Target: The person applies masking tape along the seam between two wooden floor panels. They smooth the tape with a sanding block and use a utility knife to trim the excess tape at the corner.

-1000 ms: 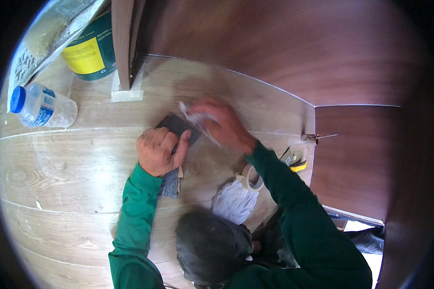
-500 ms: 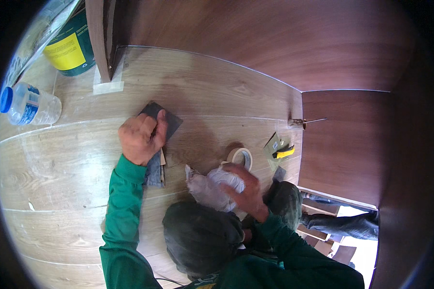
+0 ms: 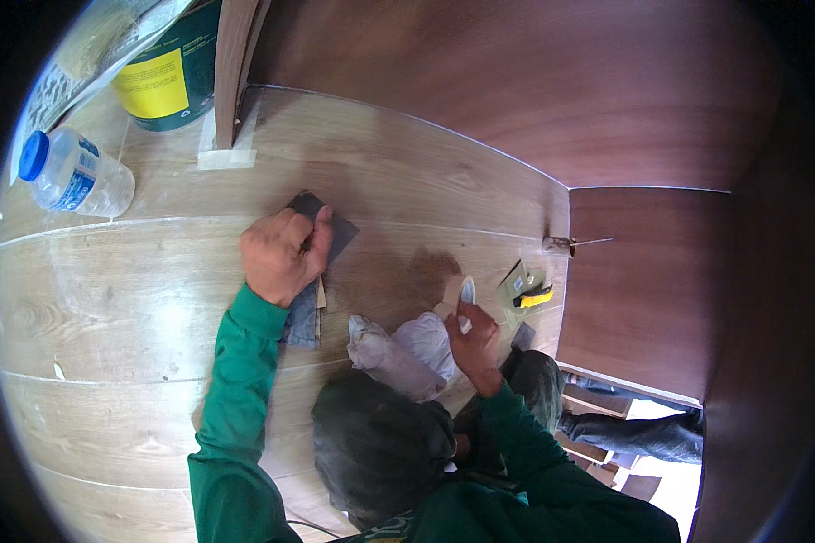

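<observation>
My left hand is a closed fist resting low over a dark grey sheet, apparently sandpaper, on the wood-look floor. Its thumb lies along the side; what the curled fingers hold, if anything, is hidden. Below the wrist lie a worn grey sheet and a thin tan strip. On the right, my right hand pinches the lower edge of a roll of masking tape, which stands tilted. A crumpled whitish cloth lies left of this hand, beside my dark-clothed knee.
A yellow utility knife lies on a greenish packet. Farther right, a small holder with a thin rod stands by the brown panel. At left are a clear bottle, a green bucket and an upright board.
My right hand has moved from over the cloth to the tape roll and taken hold of it; the roll has tipped up. My left fist stays in place while the view shifts slightly.
</observation>
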Demonstrator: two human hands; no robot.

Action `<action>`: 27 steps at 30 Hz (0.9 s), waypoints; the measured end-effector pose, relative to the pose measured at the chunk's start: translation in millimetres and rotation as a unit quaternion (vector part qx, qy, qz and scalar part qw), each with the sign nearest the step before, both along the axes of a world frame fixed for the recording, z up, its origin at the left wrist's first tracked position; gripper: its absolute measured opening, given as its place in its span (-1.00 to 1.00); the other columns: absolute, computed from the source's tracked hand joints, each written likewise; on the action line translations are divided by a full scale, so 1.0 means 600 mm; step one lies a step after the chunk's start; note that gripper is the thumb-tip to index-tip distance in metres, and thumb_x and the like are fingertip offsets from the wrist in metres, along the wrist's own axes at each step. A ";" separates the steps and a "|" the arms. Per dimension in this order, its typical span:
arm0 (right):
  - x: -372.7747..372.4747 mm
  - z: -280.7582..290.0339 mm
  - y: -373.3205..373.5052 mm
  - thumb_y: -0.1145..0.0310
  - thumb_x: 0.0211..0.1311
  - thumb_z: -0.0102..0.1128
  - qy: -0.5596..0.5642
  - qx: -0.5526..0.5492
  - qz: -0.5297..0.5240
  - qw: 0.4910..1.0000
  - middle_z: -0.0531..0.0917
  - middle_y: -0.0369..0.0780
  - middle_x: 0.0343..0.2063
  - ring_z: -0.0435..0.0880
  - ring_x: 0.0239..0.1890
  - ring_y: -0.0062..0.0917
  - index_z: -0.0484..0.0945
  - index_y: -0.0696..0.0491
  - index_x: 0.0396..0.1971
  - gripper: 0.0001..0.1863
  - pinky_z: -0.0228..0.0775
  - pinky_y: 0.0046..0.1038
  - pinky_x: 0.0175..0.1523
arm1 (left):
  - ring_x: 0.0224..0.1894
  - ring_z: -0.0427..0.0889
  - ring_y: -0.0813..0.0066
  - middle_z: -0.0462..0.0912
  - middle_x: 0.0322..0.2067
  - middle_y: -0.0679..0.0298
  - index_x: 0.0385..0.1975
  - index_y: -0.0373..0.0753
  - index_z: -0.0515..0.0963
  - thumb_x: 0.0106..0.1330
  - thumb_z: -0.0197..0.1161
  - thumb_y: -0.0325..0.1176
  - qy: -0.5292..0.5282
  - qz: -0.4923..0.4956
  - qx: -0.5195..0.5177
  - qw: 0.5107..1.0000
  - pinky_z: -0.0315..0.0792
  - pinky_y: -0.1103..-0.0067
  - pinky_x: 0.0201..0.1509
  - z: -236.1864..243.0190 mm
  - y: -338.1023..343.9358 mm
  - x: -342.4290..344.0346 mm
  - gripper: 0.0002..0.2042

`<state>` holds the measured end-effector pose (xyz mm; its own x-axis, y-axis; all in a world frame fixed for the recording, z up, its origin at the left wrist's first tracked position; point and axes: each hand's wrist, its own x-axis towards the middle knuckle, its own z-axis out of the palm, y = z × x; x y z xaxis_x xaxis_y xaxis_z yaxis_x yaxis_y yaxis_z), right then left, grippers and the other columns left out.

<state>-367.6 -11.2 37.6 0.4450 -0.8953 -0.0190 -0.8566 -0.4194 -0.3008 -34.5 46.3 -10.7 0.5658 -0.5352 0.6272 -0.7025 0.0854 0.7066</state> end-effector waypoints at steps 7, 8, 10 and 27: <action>0.164 0.103 -0.031 0.51 0.12 0.28 -0.087 -0.006 0.146 0.985 0.69 -0.05 -0.17 0.69 -0.09 -0.24 0.60 0.19 -0.16 -0.74 0.47 -0.36 0.04 | -0.68 0.40 0.52 0.47 -0.73 0.22 -0.72 -0.27 0.48 0.08 0.49 -0.40 0.253 -0.065 0.051 0.964 0.28 0.56 -0.59 0.009 0.017 0.003 -0.71; 0.177 0.103 -0.033 0.51 0.13 0.26 -0.092 -0.015 0.177 0.980 0.69 -0.05 -0.14 0.69 -0.07 -0.26 0.59 0.19 -0.15 -0.74 0.46 -0.37 0.05 | -0.67 0.39 0.57 0.47 -0.73 0.25 -0.70 -0.27 0.50 0.09 0.48 -0.41 0.268 -0.082 0.038 0.959 0.28 0.57 -0.58 0.003 0.014 0.005 -0.73; 0.202 0.105 -0.032 0.50 0.15 0.25 -0.115 0.038 0.174 0.977 0.69 -0.08 -0.15 0.69 -0.07 -0.30 0.60 0.18 -0.15 -0.76 0.46 -0.38 0.05 | -0.64 0.39 0.64 0.50 -0.71 0.30 -0.64 -0.28 0.53 0.10 0.46 -0.43 0.311 -0.121 0.030 0.942 0.29 0.59 -0.56 0.001 0.015 0.009 -0.79; 0.285 0.062 -0.010 0.27 0.40 0.16 -0.373 0.371 -0.093 0.845 0.67 -0.27 -0.37 0.56 -0.31 -0.70 0.66 0.24 -0.15 -0.69 0.44 -0.55 -0.18 | -0.36 0.58 0.59 0.65 -0.42 0.30 -0.28 -0.30 0.65 0.00 0.50 -0.37 0.417 -0.352 0.105 0.831 0.43 0.61 -0.23 0.009 0.015 0.010 -0.71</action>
<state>-196.8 -17.1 75.0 0.4331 -0.8165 -0.3817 -0.3429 0.2424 -0.9075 -28.2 55.5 -5.1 0.2562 -0.9663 0.0249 0.2101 0.0808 0.9743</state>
